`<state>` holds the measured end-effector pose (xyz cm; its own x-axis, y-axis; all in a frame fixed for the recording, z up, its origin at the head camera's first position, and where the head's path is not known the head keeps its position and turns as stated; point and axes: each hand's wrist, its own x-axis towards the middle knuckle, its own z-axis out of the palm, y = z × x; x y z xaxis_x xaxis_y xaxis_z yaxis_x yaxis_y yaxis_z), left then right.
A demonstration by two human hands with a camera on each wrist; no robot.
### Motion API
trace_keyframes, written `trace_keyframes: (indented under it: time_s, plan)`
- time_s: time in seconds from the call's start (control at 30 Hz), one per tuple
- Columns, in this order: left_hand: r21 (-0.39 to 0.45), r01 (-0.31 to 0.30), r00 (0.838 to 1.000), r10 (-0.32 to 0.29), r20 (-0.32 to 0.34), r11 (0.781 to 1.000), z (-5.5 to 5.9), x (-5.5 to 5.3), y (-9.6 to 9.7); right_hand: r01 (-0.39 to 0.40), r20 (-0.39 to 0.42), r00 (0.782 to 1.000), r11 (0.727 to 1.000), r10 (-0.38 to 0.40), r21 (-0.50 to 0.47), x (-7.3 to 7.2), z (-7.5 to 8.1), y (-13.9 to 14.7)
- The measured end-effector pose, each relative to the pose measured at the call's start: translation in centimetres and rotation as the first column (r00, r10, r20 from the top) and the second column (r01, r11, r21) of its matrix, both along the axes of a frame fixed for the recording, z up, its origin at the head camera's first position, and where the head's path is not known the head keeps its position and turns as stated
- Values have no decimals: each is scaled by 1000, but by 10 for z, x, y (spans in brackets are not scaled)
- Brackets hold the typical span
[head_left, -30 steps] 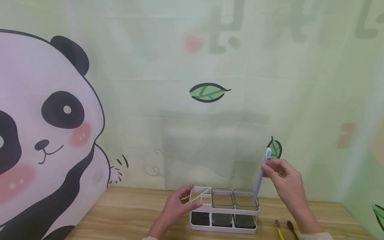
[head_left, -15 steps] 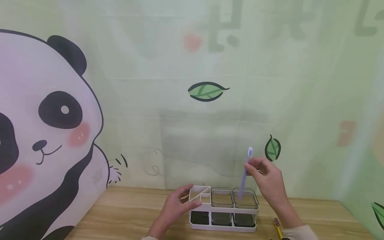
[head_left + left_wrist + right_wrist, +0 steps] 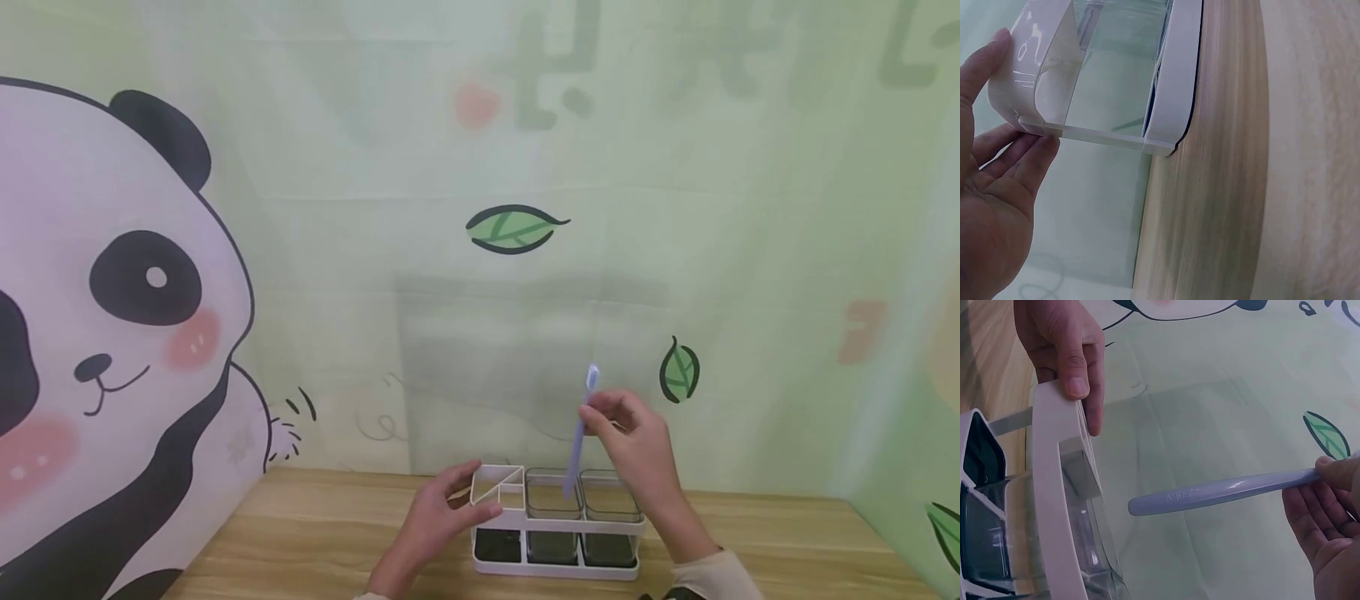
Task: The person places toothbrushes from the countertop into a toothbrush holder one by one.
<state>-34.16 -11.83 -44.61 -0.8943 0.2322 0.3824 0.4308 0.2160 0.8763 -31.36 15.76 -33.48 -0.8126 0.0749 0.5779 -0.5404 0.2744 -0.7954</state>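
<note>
A white toothbrush holder (image 3: 558, 527) stands on the wooden table, with a divided compartment (image 3: 512, 492) at its left and two clear cups beside it. Thumb and fingers of my left hand (image 3: 429, 518) grip its left end; the left wrist view shows the fingertips at the corner of its upper band (image 3: 1029, 62). My right hand (image 3: 636, 442) pinches a light purple toothbrush (image 3: 576, 454) close below its head, bristles up. In the head view the handle's lower end overlaps the middle cup (image 3: 547, 514). The right wrist view shows that handle end (image 3: 1141, 507) apart from the holder's top.
A cloth backdrop (image 3: 337, 250) with a printed panda and leaves rises right behind the wooden table (image 3: 300, 533). The right clear cup (image 3: 622, 514) sits beneath my right hand and forearm. Dark trays (image 3: 553, 547) fill the holder's lower level.
My right hand has carried the purple toothbrush leftward, from the right cup to over the middle one. The yellow toothbrush and brown stick at lower right are now out of sight. My left hand stays put.
</note>
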Motion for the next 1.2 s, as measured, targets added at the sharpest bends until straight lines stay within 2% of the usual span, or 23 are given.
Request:
trace_keyframes:
  time_s: [0.33,0.57,0.93,1.2]
  plan:
    - [37,13,1000,-13,2,999,0,2,-2,-35,-5,999,999,34,-30,-10,-2,-20]
    - [60,20,1000,-20,1,998,-1,0,-2,-65,-13,998,996,64,-64,-10,0,-35]
    - [22,10,1000,-10,-3,1000,0,-1,-3,-87,2,996,995,87,-49,-20,-6,-57]
    - [46,25,1000,-25,-12,999,1,0,-2,-123,-3,992,990,123,-75,-28,-12,-67]
